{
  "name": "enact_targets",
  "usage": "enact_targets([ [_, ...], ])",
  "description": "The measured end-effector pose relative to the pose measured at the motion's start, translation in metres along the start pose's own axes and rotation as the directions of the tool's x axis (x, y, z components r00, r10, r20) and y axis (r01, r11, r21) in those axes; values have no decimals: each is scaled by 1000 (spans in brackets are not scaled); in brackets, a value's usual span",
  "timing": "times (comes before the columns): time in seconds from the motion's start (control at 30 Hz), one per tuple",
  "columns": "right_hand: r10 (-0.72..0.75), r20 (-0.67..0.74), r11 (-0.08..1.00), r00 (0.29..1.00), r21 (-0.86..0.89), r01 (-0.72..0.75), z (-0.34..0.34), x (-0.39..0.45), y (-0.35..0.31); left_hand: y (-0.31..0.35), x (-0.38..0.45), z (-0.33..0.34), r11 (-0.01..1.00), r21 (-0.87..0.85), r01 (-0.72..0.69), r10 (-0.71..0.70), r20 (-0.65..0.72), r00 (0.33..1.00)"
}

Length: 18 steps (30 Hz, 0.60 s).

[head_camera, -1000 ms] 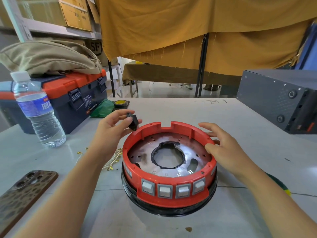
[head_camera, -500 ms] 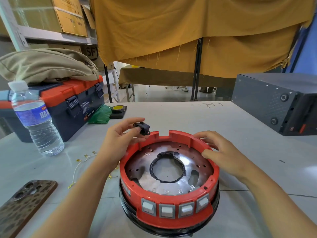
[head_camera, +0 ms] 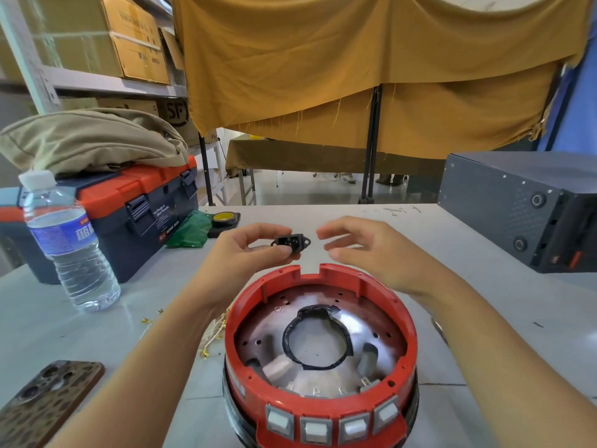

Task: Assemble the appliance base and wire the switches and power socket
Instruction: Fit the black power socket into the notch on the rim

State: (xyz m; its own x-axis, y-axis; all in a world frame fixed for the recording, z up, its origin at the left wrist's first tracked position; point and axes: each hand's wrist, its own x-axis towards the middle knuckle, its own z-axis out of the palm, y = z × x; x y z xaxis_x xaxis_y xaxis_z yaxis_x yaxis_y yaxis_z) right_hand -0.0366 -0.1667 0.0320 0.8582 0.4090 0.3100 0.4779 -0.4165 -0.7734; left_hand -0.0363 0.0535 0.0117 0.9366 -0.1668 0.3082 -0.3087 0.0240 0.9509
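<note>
A round red appliance base [head_camera: 400, 318] stands on the table in front of me, on a black ring, with a metal plate inside and several grey rocker switches [head_camera: 315, 430] along its near wall. Its far wall has a rectangular notch [head_camera: 309, 269]. My left hand [head_camera: 240, 253] pinches a small black power socket [head_camera: 290, 242] in the air just above and behind that notch. My right hand [head_camera: 374, 250] hovers beside the socket with fingers spread, holding nothing and clear of the rim.
A water bottle [head_camera: 69, 244] and an orange-and-blue toolbox [head_camera: 135, 205] under a khaki bag stand on the left. A phone [head_camera: 42, 402] lies near left. Thin yellow wires [head_camera: 213, 334] lie beside the base. A dark metal box [head_camera: 523, 202] sits on the right.
My left hand carried the socket from the rim's left side up to above the far notch. My right hand left the rim and rose toward the socket.
</note>
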Motion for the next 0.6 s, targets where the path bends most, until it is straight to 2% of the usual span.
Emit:
enact_targets([
  [0.13, -75, 13, 995, 997, 72, 74, 2, 24, -6, 10, 17, 8, 1000, -6, 4, -4, 50, 999],
  [0.3, -76, -22, 987, 997, 140, 78, -3, 40, 6, 8, 35, 15, 999, 30, 28, -28, 12, 1000],
  [0.47, -46, 34, 991, 998, 128, 41, -7, 45, 17, 4, 39, 19, 992, 122, 27, -29, 14, 999],
  [0.6, -68, 39, 995, 997, 77, 65, -4, 45, 18, 5, 40, 17, 984, 177, 34, -40, 27, 999],
])
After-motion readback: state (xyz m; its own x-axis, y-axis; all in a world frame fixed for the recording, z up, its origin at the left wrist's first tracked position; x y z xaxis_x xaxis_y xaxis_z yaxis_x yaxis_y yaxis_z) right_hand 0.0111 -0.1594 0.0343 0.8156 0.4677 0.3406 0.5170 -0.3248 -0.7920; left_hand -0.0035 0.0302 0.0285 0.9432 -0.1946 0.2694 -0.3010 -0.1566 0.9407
